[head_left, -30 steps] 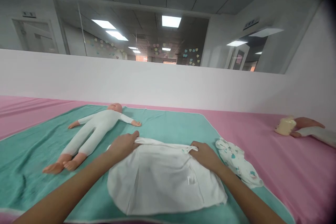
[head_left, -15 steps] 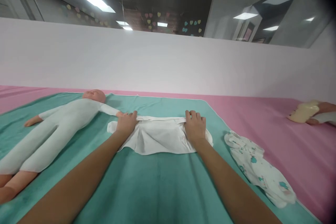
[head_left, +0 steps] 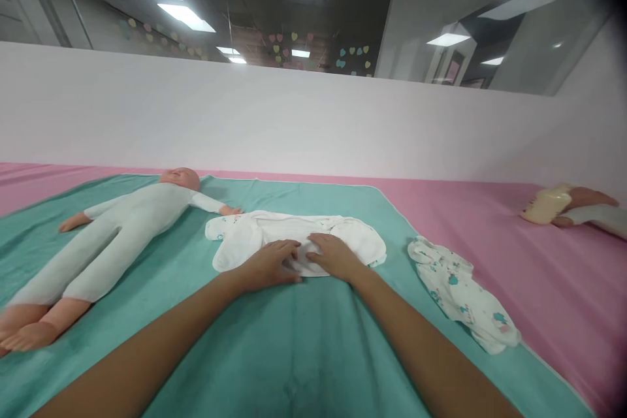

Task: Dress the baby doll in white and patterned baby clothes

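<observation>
A small white garment of cotton-looking cloth [head_left: 294, 227] was spread flat on a teal, plush-looking blanket [head_left: 298, 353], near the outstretched hand of a smooth-headed doll in a white suit [head_left: 151, 209]. It was judged light, limp and unbreakable, easily creased or dragged; its far edge or rounded sides seemed best suited to being pinched. At its near middle the left hand [head_left: 269, 266] and the right hand [head_left: 337, 257] were placed with fingers parted and loosely bent, no cloth being seen clutched. A rumpled white garment with green prints [head_left: 465, 294] was seen along the blanket's right border
</observation>
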Demonstrator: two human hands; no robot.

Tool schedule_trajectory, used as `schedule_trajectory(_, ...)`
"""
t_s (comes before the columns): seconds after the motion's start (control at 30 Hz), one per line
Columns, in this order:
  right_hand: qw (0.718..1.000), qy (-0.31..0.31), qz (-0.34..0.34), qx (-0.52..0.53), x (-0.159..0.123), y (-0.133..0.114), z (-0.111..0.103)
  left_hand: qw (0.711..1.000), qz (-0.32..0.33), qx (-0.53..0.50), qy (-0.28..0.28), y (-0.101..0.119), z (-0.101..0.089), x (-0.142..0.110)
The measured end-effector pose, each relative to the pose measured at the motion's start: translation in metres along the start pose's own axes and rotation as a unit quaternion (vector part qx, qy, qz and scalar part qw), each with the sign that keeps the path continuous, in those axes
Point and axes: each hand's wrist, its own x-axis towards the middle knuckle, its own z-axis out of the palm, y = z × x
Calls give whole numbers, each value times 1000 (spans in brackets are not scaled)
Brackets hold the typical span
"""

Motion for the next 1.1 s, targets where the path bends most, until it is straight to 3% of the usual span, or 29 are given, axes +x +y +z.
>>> schedule_trajectory(0.1,998,-2,55,-30,-16,18,-10,999,30,29,-1,-3,-7,-24)
schedule_trajectory(0.23,991,16,107,-75,-29,24,-20,991,49,118,35,-8,-12,-37)
schedule_trajectory(0.47,999,-45,5,18,-62,10,-38,986,87,142,26,-11,-15,-40)
schedule_trajectory(0.67,1000,10,-15,-14,-67,-1,-37,976,43,209,32,-14,-12,-36)
schedule_trajectory(0.83,995,76,44,-39,-66,-20,-38,981,-65,156,94,-3,-21,-41)
schedule_trajectory(1.0,999,12,49,-21,-72,-33,-41,994,-37,99,35,2,-29,-48)
schedule_trajectory(1.1,999,23,36,-12,-69,-40,-34,997,-41,41,58,6,-29,-46)
